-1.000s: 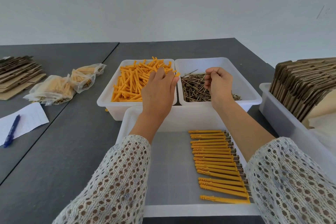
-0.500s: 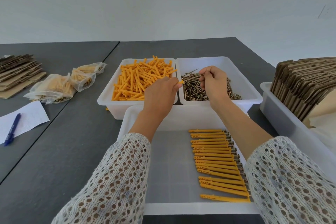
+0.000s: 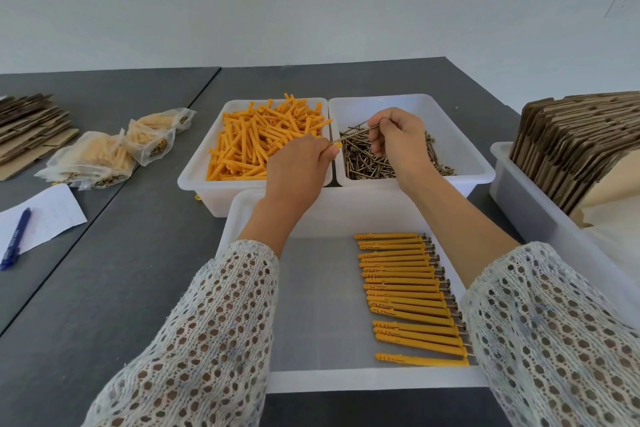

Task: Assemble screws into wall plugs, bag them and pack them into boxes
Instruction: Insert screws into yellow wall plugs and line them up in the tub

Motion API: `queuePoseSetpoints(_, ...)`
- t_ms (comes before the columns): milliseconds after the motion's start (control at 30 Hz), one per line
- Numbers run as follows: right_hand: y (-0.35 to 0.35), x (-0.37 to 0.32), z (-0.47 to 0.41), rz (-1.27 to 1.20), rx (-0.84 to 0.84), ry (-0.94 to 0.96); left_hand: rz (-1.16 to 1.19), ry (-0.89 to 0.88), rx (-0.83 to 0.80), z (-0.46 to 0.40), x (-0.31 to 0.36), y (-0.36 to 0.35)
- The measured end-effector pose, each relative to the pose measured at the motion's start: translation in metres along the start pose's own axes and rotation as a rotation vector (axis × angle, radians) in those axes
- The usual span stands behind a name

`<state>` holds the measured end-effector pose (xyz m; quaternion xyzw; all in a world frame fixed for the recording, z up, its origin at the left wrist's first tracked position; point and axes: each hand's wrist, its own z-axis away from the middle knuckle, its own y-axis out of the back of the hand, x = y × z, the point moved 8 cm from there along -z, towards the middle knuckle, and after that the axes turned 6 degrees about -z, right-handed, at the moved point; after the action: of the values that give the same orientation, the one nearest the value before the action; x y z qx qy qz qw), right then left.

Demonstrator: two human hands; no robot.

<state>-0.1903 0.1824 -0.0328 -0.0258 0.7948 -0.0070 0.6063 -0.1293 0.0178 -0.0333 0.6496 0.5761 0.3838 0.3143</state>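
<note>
Here, thin brass-toned screw (image 3: 353,135), long axis slanting, tip down-left, head up-right, above divide between plug bin (image 3: 197,180) and screw bin (image 3: 481,166). Right hand (image 3: 398,142) fingers pinch head end; left hand (image 3: 301,166) fingers curled round orange plug (image 3: 337,145), mostly hidden, at tip.

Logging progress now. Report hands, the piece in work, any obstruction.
Right hand pinches screw, tip at plug in left hand. Finished row in front tray. Nothing in the way.
</note>
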Motion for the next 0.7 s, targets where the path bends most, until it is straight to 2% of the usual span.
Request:
queuePoseSetpoints(100, -0.016, -0.003, 0.004, 0.065, -0.099, 0.02, 0.019, -0.025, -0.023, -0.001, 0.003, -0.002)
queuePoseSetpoints(167, -0.017, -0.005, 0.004, 0.052, -0.094, 0.03, 0.065, -0.011, -0.018, 0.0, 0.003, -0.002)
queuePoseSetpoints(333, 0.01, -0.005, -0.001, -0.042, 0.107, 0.006, 0.112, 0.008, 0.001, 0.001, 0.0, 0.0)
queuePoseSetpoints(400, 0.017, -0.004, -0.002, -0.036, 0.133, -0.002, 0.118, 0.001, 0.0, 0.001, 0.0, 0.0)
queuePoseSetpoints(600, -0.016, -0.005, 0.005, 0.074, -0.116, 0.009, 0.126, -0.054, -0.031, 0.001, 0.009, -0.002)
queuePoseSetpoints(700, -0.035, -0.002, 0.013, 0.095, -0.338, -0.035, 0.177, -0.044, -0.03, 0.001, 0.011, -0.002)
